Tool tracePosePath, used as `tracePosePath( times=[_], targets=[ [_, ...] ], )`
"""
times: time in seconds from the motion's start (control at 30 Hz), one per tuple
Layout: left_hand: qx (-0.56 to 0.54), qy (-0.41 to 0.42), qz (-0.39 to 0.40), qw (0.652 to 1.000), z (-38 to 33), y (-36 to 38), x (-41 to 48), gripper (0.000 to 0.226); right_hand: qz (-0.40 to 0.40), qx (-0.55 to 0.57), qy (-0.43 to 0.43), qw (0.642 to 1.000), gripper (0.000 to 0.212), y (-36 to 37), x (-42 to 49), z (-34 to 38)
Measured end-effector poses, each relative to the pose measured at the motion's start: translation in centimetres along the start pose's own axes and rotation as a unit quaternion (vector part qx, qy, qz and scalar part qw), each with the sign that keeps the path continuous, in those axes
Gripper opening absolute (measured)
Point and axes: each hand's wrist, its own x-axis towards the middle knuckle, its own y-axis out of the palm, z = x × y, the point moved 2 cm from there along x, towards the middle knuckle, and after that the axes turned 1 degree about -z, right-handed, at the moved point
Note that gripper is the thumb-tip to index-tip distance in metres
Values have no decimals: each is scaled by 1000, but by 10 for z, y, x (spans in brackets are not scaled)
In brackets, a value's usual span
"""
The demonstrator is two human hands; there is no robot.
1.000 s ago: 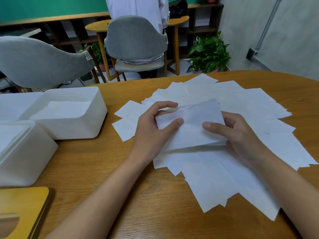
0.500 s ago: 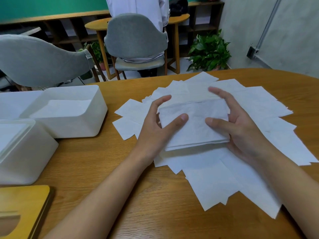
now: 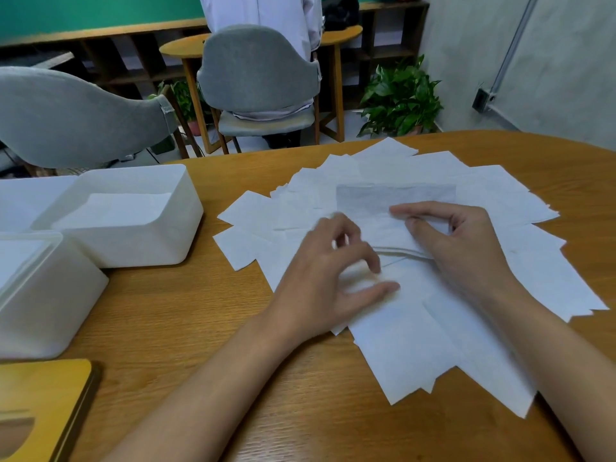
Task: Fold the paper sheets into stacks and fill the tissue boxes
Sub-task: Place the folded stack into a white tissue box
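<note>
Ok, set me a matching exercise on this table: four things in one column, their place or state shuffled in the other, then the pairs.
1. white box nearest the sheets
2. wooden lid
3. potted plant
4. folded stack

A. on the floor beyond the table
B. held by the right hand
C. open, paper inside
D. yellow, at the table's near left edge

Pairs: 1-C, 2-D, 3-A, 4-B

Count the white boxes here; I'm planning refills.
2: a far box left of the paper sheets, a near box at the left edge. A white shape behind them may be a third.
</note>
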Motion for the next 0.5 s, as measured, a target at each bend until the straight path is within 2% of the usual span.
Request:
tracePosePath(
  times=[0.07, 0.13, 0.27, 0.5],
  targets=[
    [1, -11, 119, 993, -4, 6, -4, 41, 0, -3, -2, 1000, 30, 0, 1, -3],
    [19, -24, 170, 985, -7, 9, -6, 50, 5, -6, -5, 1000, 31, 0, 0, -2],
    [-14, -52, 173, 983, -9, 10, -5, 43, 10, -7, -11, 1000, 31, 1, 0, -1],
    [-175, -152, 171, 958, -6, 13, -5, 14, 20, -12, -14, 1000, 32, 1, 0, -2]
  ],
)
